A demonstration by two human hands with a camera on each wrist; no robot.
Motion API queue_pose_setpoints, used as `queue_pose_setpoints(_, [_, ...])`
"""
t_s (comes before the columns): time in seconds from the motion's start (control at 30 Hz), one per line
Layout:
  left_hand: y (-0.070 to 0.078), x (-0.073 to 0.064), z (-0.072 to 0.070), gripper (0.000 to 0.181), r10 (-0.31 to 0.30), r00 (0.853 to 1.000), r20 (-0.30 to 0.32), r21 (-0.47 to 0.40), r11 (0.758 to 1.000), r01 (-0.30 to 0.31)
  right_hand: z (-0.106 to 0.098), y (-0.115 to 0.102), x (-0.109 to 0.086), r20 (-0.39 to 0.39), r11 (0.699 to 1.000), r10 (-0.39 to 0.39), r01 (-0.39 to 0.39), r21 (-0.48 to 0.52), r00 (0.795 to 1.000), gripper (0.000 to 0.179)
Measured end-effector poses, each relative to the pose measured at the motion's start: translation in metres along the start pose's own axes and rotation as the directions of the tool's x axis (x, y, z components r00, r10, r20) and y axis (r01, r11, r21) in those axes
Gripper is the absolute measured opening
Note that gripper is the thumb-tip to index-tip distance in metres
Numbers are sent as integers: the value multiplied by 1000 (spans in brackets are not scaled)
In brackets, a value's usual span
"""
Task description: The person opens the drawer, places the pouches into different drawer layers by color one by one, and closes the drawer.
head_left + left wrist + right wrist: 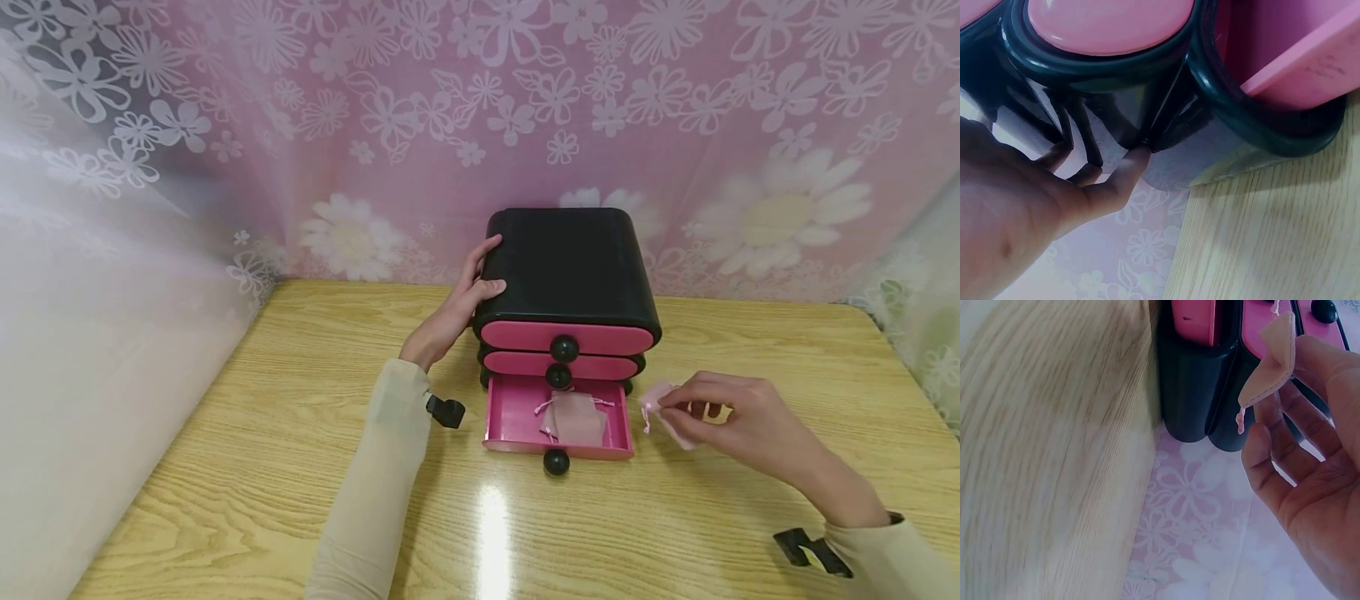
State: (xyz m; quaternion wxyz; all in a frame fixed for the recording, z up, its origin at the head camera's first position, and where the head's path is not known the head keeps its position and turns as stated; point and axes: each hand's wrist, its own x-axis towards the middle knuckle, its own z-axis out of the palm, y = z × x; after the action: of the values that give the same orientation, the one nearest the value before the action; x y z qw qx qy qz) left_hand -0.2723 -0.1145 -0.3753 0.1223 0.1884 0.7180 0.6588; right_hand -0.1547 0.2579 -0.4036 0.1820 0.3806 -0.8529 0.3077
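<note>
A black mini chest of drawers (562,262) with pink fronts stands on the table, its bottom drawer (513,412) pulled out. Inside that drawer lie pale pink drawstring pouches (576,421), overlapping, so I cannot tell how many. My left hand (461,304) rests against the chest's left side, thumb on the top edge; in the left wrist view its fingertips (1132,169) touch the dark side wall. To the right of the open drawer, my right hand (738,421) pinches another pink drawstring pouch (1270,365) between thumb and fingers, above the table. Its cord dangles.
The wood-grain table (300,417) extends around the chest on both sides and in front. A pink flowered curtain (420,167) hangs close behind it. Round black knobs (557,462) stick out from the drawer fronts.
</note>
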Motion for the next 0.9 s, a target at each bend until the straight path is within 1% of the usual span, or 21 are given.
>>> queue_pose_setpoints(0.23, [-1, 0, 0, 67, 5, 1000, 3, 0, 1000, -5, 7, -4, 4, 8, 1000, 7, -7, 21, 1000, 50])
queue_pose_setpoints(0.57, [0, 0, 0, 68, 14, 1000, 8, -18, 1000, -13, 12, -7, 14, 26, 998, -43, 42, 38, 999, 47])
queue_pose_setpoints(0.67, [0, 0, 0, 67, 10, 1000, 7, -19, 1000, -10, 14, -9, 17, 42, 998, -34, 32, 50, 999, 46])
queue_pose_setpoints(0.9, [1, 0, 0, 67, -3, 1000, 3, -10, 1000, 3, 19, -12, 21, 89, 1000, 2, -4, 27, 996, 42])
